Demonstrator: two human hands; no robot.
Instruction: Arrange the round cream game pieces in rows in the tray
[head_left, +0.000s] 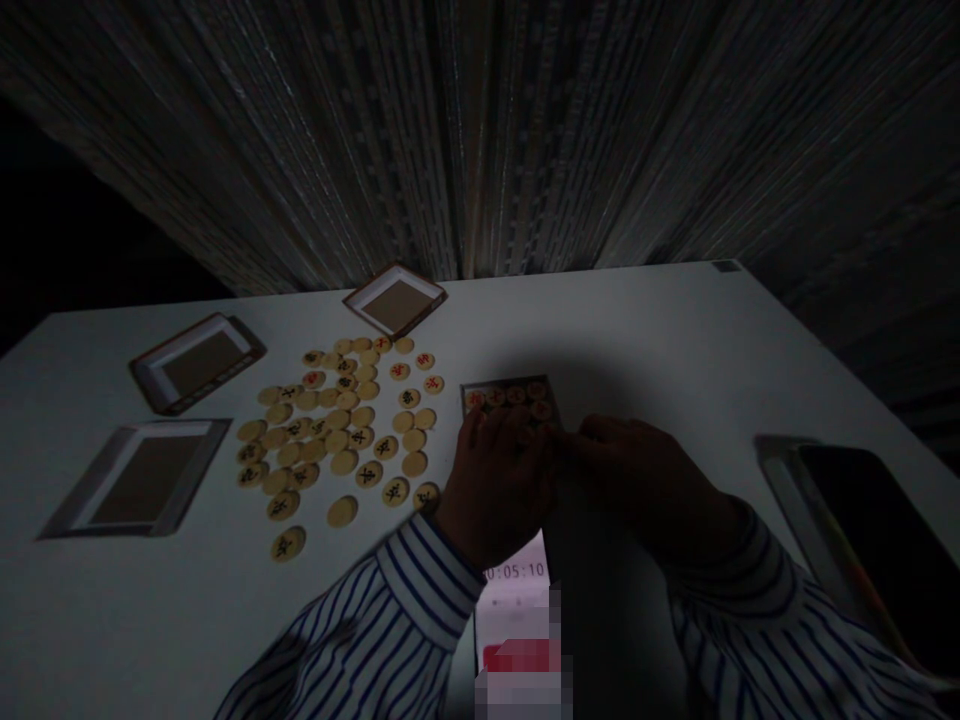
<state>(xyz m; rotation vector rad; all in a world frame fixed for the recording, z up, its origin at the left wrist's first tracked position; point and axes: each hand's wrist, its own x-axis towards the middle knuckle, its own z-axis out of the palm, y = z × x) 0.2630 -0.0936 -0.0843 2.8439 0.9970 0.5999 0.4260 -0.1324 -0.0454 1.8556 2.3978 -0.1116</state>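
Observation:
A small box point(556, 397) holds rows of round pieces with red characters. My left hand point(501, 480) lies over the near part of this box, its fingers bent down onto the pieces; what they hold, if anything, is hidden. At the box's right edge is my right hand point(645, 475), with its index finger reaching to the pieces and the other fingers curled in. Left of the box, several round wooden pieces point(337, 440) are scattered, some plain and some with black or red characters.
Three open box parts point(174, 427) point(431, 309) point(217, 330) lie at the left and back. A lit phone point(517, 600) showing a timer is below my left hand. A dark flat device point(862, 530) lies at the right. A curtain point(480, 130) hangs behind the table point(645, 320).

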